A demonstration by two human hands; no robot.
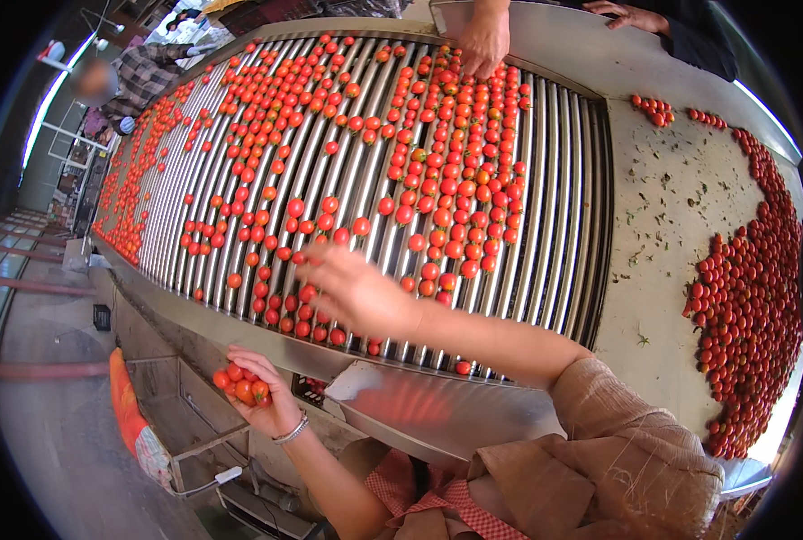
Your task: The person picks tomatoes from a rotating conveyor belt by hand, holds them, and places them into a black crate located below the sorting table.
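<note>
Cherry tomatoes (442, 217) with small green stems lie in rows and loose groups on a metal roller conveyor (550, 202). My left hand (270, 398), with a bracelet at the wrist, is palm up beyond the near edge and holds several tomatoes (243, 390). Blurred by motion, my right hand (357, 290) is over the near part of the rollers, palm down, its fingertips close to tomatoes. Whether it holds any is hidden.
A co-worker's hand (486, 44) touches tomatoes at the far edge; another hand (617, 12) rests at the top right. Many tomatoes (752, 304) are heaped on the right metal surface (665, 270). A metal chute (442, 412) juts out before me. A person in a plaid shirt (141, 74) stands far left.
</note>
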